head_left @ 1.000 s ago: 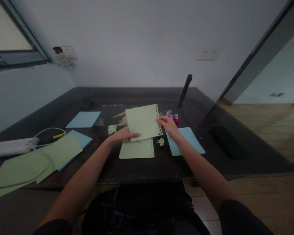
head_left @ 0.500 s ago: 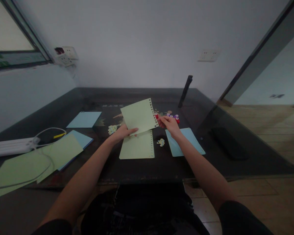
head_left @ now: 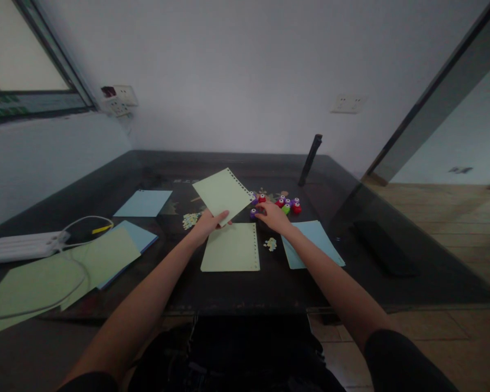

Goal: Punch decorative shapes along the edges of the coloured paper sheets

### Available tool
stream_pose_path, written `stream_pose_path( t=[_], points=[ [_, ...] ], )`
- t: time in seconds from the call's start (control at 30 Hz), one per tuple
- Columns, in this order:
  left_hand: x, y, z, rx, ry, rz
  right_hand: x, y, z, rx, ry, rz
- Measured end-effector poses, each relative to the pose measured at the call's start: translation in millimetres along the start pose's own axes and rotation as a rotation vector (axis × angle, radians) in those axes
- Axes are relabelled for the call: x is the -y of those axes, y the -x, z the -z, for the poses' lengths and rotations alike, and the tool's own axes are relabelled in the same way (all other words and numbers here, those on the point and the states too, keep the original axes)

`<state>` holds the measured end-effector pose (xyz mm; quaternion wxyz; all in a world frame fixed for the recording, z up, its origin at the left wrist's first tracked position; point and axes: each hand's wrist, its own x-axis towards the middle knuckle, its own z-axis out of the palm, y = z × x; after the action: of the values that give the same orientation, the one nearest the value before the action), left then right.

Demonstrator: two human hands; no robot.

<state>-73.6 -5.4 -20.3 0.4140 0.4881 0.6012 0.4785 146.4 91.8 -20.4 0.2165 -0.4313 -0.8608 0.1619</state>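
Note:
My left hand [head_left: 208,223] grips a pale green sheet [head_left: 222,193] by its lower edge, thumb on top, and holds it tilted above the table. Shaped holes run along that sheet's right edge. My right hand [head_left: 273,215] is beside the sheet's right corner, thumb and fingers slightly apart, close to a small purple craft punch [head_left: 253,214]; I cannot tell whether they touch. A red punch [head_left: 262,198] lies just beyond the fingers, and several red, purple and green ones are behind the hand. Below lies another pale green sheet [head_left: 231,247], also punched along its right edge.
Paper cut-outs lie in two small piles, one [head_left: 270,244] right of the lower sheet, one [head_left: 190,220] by my left hand. Blue sheets [head_left: 314,242] rest under my right forearm. Left are more sheets, a white power strip [head_left: 22,246] and its cable. A black stick [head_left: 310,160] stands behind.
The held sheet has turned clockwise, its punched edge now slanting to the lower right. My right hand has left that edge and moved lower among the punches, fingers parting. The view has shifted slightly.

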Motion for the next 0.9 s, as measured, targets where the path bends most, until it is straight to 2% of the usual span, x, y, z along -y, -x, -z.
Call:
stream_pose_path(
  t=[0.2, 0.43, 0.63, 0.73, 0.9],
  points=[
    [3.2, -0.6, -0.4, 0.031, 0.025, -0.007, 4.8, -4.2, -2.9, 0.067, 0.126, 0.013],
    [2.0, 1.0, -4.9, 0.043, 0.007, 0.016, 3.4, -2.5, -8.1, 0.021, 0.062, 0.025],
    [-0.7, 4.2, -6.4, 0.044, -0.018, 0.013, 3.0, 3.5, -2.5, -0.067, -0.005, -0.051],
    [0.2, 4.8, -8.0, 0.069, -0.019, 0.007, -0.2, 14.0, 5.7, -0.123, -0.185, -0.082],
    [7.7, 2.5, -12.5, 0.103, -0.028, -0.045, 2.5, 42.9, 19.4, -0.072, -0.780, -0.244]
  ],
)
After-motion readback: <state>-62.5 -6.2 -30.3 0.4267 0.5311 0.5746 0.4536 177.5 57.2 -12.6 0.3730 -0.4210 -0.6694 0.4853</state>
